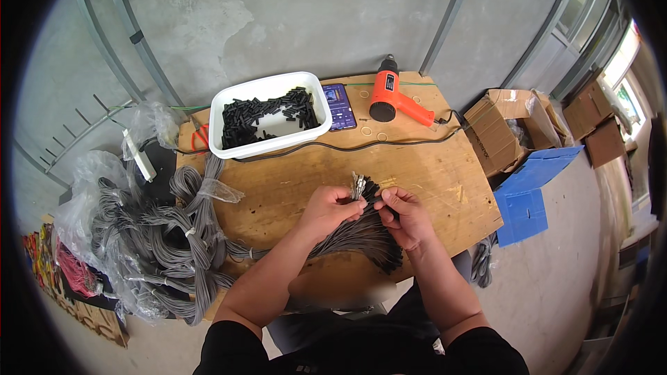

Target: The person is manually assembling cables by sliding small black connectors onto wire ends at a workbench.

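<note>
Grey cables (358, 237) gripped: left hand (331, 207) | right hand (405, 215): cannot tell | black cord (316, 144) before tub (278, 144)

A black short-sleeved T-shirt (347, 364) bearing a small pale marking (304, 369) on its front is worn with dark trousers (406, 314).

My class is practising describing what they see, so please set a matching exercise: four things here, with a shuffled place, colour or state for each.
Things
1. Left hand
2. Heat gun
3. White tub
4. Phone

Matches
A. Orange-red, with a black nozzle
B. Lying between tub and heat gun
C. Gripping silvery cable ends
D. Holding many short black tubes

Pairs: 1-C; 2-A; 3-D; 4-B
</note>
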A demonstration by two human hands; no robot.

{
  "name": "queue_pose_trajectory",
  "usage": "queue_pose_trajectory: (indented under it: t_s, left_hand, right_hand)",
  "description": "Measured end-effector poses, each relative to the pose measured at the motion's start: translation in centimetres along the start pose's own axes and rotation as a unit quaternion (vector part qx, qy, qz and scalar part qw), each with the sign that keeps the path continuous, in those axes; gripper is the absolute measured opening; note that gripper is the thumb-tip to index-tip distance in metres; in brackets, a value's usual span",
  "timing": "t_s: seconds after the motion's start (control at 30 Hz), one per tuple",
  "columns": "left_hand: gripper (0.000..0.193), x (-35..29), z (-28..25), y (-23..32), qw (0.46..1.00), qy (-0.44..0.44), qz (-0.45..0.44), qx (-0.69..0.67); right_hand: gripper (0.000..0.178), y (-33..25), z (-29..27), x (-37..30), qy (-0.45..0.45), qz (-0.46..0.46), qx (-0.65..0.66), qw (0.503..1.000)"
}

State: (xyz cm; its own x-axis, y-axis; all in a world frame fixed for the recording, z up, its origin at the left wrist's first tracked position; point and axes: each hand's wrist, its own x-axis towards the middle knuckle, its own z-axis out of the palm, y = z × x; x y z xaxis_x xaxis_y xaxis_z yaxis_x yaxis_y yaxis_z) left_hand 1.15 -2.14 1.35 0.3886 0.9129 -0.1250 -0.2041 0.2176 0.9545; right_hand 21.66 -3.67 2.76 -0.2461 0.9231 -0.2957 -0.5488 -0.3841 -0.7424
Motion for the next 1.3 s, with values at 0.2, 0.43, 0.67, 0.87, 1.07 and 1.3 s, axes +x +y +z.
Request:
queue_pose_trajectory:
  t_s: [0.2, 0.43, 0.67, 0.87, 1.07, 1.3]
  left_hand:
    - [0.014, -0.1, 0.2, 0.1, 1.0, -0.009, -0.002, -0.003]
    - [0.013, 0.1, 0.2, -0.4, 0.967, 0.037, 0.12, 0.221]
    - [0.015, 0.0, 0.5, -0.2, 0.973, 0.034, 0.121, 0.195]
    - [0.015, -0.3, 0.4, 0.3, 0.966, 0.015, 0.117, 0.231]
    - [0.014, 0.1, 0.1, -0.6, 0.984, 0.031, 0.078, 0.159]
    - [0.014, 0.1, -0.1, -0.5, 1.0, 0.016, 0.009, -0.001]
  right_hand:
    - [0.012, -0.3, 0.3, -0.3, 0.028, -0.016, -0.017, 0.999]
    - [0.007, -1.3, -0.4, -0.4, 0.075, -0.122, -0.076, 0.987]
    - [0.013, -1.1, 1.7, -0.4, 0.032, -0.093, -0.141, 0.985]
    - [0.012, -0.4, 1.6, 0.3, 0.014, -0.126, -0.235, 0.964]
    - [0.009, -0.2, 1.3, 0.2, 0.011, -0.134, -0.232, 0.963]
    - [0.007, -0.6, 1.1, 0.1, 0.012, -0.06, -0.152, 0.986]
